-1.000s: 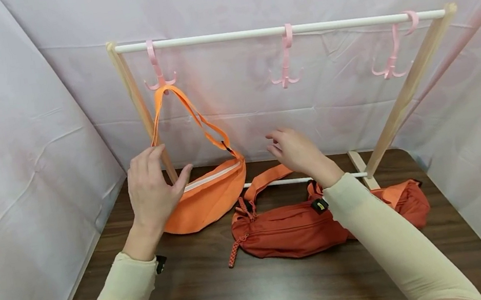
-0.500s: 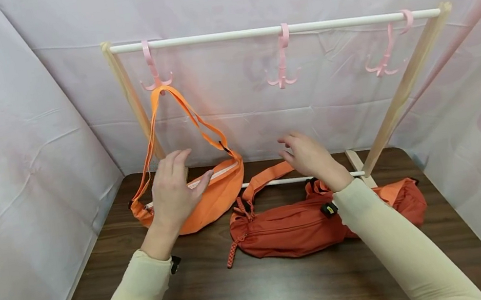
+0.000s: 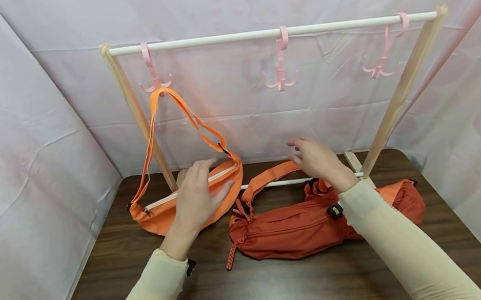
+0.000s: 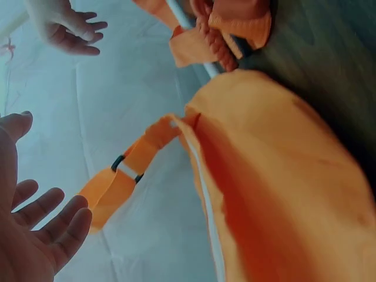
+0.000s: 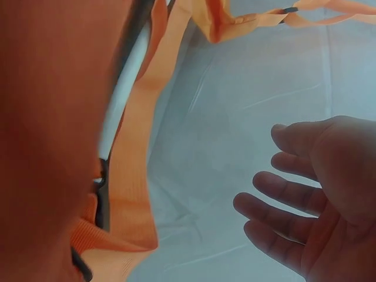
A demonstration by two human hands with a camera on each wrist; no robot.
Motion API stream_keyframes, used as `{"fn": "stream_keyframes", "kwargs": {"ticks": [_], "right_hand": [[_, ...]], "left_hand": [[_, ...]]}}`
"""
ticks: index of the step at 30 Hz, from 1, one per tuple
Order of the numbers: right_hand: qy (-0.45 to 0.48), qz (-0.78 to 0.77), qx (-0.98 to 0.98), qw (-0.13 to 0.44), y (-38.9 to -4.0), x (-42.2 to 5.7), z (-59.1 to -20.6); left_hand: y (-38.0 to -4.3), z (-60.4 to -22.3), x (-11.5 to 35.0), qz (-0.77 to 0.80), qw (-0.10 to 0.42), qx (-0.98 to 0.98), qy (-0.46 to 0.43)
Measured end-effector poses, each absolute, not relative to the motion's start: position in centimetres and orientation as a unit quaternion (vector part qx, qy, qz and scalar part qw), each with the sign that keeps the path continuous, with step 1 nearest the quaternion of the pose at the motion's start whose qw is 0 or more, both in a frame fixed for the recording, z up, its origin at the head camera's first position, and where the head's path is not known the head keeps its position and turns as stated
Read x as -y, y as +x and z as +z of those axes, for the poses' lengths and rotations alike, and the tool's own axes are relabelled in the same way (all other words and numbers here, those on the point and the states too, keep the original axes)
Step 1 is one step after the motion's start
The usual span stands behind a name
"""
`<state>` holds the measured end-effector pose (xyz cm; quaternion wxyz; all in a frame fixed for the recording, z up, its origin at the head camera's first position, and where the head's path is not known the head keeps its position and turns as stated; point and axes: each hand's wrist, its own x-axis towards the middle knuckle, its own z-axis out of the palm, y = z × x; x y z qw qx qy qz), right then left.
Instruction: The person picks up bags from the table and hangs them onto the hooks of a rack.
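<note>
An orange waist bag (image 3: 157,218) hangs by its strap (image 3: 185,107) from the left pink hook (image 3: 157,83), its body low at the table. My left hand (image 3: 196,198) hovers in front of this bag, fingers loosely spread and holding nothing; the left wrist view shows the palm (image 4: 29,235) apart from the bag's white zip. A rust-red waist bag (image 3: 290,233) lies on the table, its orange strap (image 3: 268,177) looped behind it. Over the strap my right hand (image 3: 319,161) floats, fingers relaxed, with nothing in its grasp (image 5: 317,194).
A rack with a white top rod (image 3: 214,39) and wooden side posts (image 3: 404,92) stands at the back. Its middle hook (image 3: 280,69) and right hook (image 3: 382,56) bear no bag. A low white bar (image 3: 285,182) runs behind the red bag. Pale cloth surrounds the table (image 3: 262,297).
My left hand has moved right and down from the orange bag's left strap to before its middle. The right hand has drifted slightly right and down. Both bags stay where they were.
</note>
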<state>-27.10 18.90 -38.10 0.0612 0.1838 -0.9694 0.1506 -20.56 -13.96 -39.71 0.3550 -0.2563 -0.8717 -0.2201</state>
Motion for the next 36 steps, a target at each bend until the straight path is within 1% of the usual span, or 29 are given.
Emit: {"fn": "stream_keyframes", "kwargs": {"ticks": [6,14,21,29,36], "right_hand": [[0.167,0.150,0.974,0.044,-27.4,-19.8,-38.4],[0.162,0.142,0.976,0.030,-28.1,-20.9,-39.0],[0.151,0.128,0.980,0.001,-28.9,-21.7,-39.5],[0.150,0.113,0.982,-0.011,-29.7,-22.2,-40.0],[0.141,0.108,0.983,-0.038,-30.6,-22.8,-41.0]], "left_hand": [[-20.8,-40.6,12.7,-0.233,0.320,0.883,-0.252],[-21.3,-42.0,10.8,-0.247,0.248,0.905,-0.242],[-22.1,-43.1,9.6,-0.229,0.213,0.918,-0.245],[-22.9,-44.2,8.2,-0.233,0.136,0.937,-0.221],[-23.9,-44.8,6.7,-0.215,0.097,0.949,-0.210]]}}
